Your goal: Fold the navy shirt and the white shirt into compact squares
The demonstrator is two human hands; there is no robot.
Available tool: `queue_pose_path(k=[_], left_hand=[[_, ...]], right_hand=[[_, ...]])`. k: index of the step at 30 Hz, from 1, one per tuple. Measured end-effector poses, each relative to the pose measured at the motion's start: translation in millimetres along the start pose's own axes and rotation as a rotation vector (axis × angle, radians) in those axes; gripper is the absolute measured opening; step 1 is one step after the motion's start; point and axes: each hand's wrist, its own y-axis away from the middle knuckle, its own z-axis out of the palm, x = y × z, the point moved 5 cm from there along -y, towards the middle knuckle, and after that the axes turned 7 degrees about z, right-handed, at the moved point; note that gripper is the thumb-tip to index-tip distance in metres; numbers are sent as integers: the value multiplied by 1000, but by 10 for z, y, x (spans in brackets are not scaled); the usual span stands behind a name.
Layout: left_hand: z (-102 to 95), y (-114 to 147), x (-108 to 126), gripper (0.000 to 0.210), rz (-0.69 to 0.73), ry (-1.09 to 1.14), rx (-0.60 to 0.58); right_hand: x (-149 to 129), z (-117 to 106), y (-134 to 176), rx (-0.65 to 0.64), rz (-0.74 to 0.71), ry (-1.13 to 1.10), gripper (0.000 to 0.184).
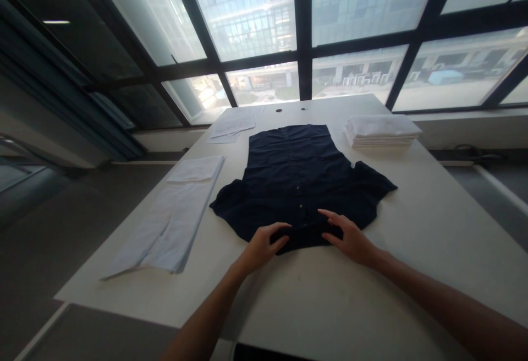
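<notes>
A dark navy short-sleeved shirt lies spread out on the white table, buttons facing up. Its collar end points toward me and the sleeves reach out to both sides. My left hand rests at the left side of the collar, thumb and forefinger apart around the fabric edge. At the collar's right side is my right hand, its thumb and fingers spread and touching the cloth. Part of the shirt's neck area is hidden under the fingers.
On the white table, a folded white garment lies to the left, with white sheets farther back. A stack of folded white cloth sits at the back right. Large windows stand beyond the far edge.
</notes>
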Motion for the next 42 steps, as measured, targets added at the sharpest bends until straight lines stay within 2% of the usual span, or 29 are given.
queue_pose_path(k=[4, 7, 9, 12, 16, 19, 24, 33, 38, 40, 42], left_hand=[[48, -28, -141, 52, -56, -92, 125], [80, -51, -147, 49, -66, -226, 167], [81, -51, -73, 41, -26, -353, 199], [118, -23, 123, 35, 138, -517, 232], [375, 16, 267, 50, 364, -677, 27], [519, 21, 190, 64, 372, -775, -86], [532, 13, 52, 71, 310, -811, -112], [522, 7, 59, 72, 249, -787, -143], [506, -2, 22, 68, 225, -729, -144], [479, -28, -4, 62, 201, -690, -162], [431, -82, -12, 55, 155, -672, -158]], right_hand=[[-31, 14, -35, 37, -53, 84, 54], [-34, 6, -53, 62, -98, 148, 49], [-54, -8, -45, 86, -132, 180, 45], [-178, 0, 6, 67, -256, 215, 44], [-360, 137, 119, -112, -423, 312, 55], [-328, 243, 159, -197, -402, 418, 69], [-160, 285, 136, -210, -330, 492, 72], [33, 184, 48, -155, -242, 518, 64], [28, 92, 3, -50, -175, 495, 58], [-75, 64, 22, 0, -223, 454, 59], [-208, 85, 68, -25, -330, 407, 61]])
